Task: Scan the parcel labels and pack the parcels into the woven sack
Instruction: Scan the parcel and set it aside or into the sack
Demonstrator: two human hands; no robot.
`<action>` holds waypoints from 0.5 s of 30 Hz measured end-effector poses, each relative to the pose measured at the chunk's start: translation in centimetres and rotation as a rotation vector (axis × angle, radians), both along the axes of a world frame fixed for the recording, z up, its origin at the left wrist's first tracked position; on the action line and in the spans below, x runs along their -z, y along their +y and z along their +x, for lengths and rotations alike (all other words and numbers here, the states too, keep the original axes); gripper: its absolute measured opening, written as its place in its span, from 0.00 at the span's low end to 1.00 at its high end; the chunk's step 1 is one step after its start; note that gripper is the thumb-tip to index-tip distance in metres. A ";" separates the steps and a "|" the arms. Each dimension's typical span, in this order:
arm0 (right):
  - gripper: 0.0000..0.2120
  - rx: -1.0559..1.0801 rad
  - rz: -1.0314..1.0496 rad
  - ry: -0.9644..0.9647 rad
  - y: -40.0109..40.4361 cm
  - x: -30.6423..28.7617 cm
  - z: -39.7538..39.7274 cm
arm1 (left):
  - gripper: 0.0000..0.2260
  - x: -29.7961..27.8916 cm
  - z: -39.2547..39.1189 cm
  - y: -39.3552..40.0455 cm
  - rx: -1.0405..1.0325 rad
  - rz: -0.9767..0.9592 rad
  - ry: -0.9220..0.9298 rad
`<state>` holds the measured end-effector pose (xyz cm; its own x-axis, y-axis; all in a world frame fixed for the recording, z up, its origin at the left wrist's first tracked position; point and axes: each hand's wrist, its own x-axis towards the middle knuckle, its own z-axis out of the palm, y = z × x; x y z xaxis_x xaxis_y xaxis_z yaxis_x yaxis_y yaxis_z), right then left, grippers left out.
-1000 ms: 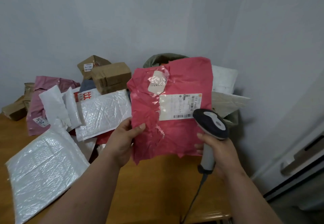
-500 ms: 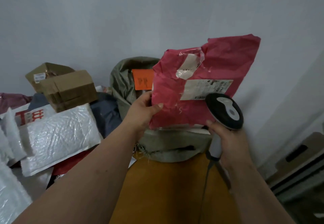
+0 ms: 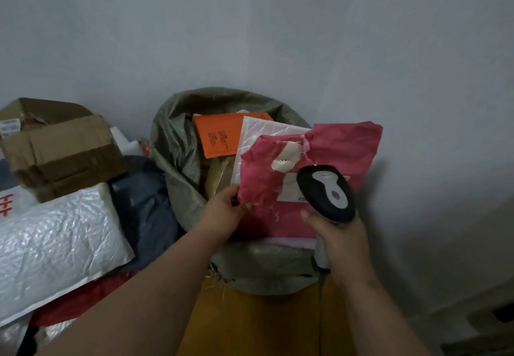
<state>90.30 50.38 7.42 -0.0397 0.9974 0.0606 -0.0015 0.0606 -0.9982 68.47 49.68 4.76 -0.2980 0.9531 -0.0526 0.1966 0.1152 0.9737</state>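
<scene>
A handheld scanner (image 3: 326, 193) is gripped by its handle in the right hand (image 3: 343, 240), its head raised in front of the pink parcel (image 3: 331, 149). That parcel's lower left corner is pinched by the left hand (image 3: 225, 213) — it is held over the mouth of the woven sack (image 3: 178, 144). Beyond the grip, 2 mailers — an orange envelope (image 3: 219, 138) and a white bubble mailer (image 3: 253, 138) — are seen inside the sack.
</scene>
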 end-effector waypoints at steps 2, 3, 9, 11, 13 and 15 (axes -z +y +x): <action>0.29 -0.070 -0.016 -0.021 1.4 0.3 -0.5 | 0.09 0.4 0.1 0.8 -0.035 -0.071 0.086; 0.29 -0.099 -0.020 -0.040 2.1 0.5 -0.7 | 0.08 0.3 0.0 1.1 -0.040 -0.112 0.145; 0.36 -0.249 -0.049 -0.144 4.6 1.8 -2.5 | 0.28 0.5 0.3 -0.3 -0.474 -0.353 0.682; 0.39 -0.287 -0.061 -0.159 4.8 2.2 -2.8 | 0.37 1.4 0.6 -1.8 -0.703 -0.365 0.384; 0.39 -0.313 -0.068 -0.158 5.0 2.5 -3.0 | 0.42 2.2 0.7 -2.9 -0.731 -0.405 0.012; 0.39 -0.343 -0.077 -0.167 5.1 2.6 -3.0 | 0.37 2.7 1.0 -3.1 -0.704 -0.396 -0.376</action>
<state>87.28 55.53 4.86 -0.3747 0.9259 -0.0492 0.1544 0.0099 -0.9880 69.43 46.53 2.06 -0.7046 0.4463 -0.5517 -0.3714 0.4305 0.8226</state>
